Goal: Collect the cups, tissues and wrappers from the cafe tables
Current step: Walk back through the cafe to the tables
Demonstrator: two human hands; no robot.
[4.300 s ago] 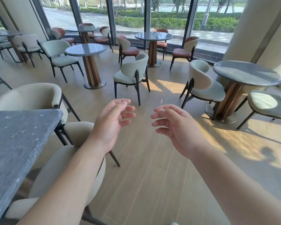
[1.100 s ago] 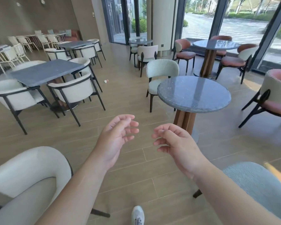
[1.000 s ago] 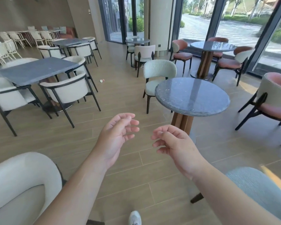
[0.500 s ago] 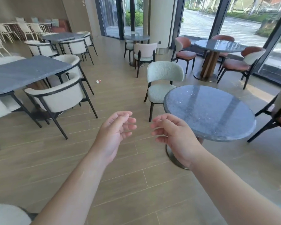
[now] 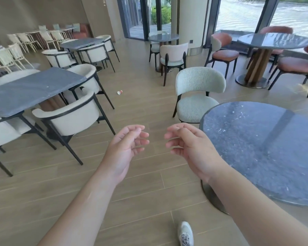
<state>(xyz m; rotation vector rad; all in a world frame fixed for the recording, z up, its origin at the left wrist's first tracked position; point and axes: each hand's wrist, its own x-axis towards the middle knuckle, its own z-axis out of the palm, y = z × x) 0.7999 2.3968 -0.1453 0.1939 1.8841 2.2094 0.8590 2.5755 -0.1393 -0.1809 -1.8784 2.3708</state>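
Sunlit cafe floor (image 5: 149, 183) stretches between grey worktops, and nothing seems collected yet. Both hands hang in front, fingers loosely curled, holding nothing: left hand (image 5: 126, 150), right hand (image 5: 190, 148). One cup (image 5: 119, 92) lies on its side on the floor beyond the white chair (image 5: 73, 118), well apart from the hands. The round worktop (image 5: 267, 150) and the rectangular worktop (image 5: 30, 89) show no litter, so the cup looks like the next pickup.

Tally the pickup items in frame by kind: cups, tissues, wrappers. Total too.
Cups: 1, the cup lying on the floor.
Tissues: 0 discernible.
Wrappers: 0 discernible; the white speck on the rectangular table is too small to identify.
Total: 1
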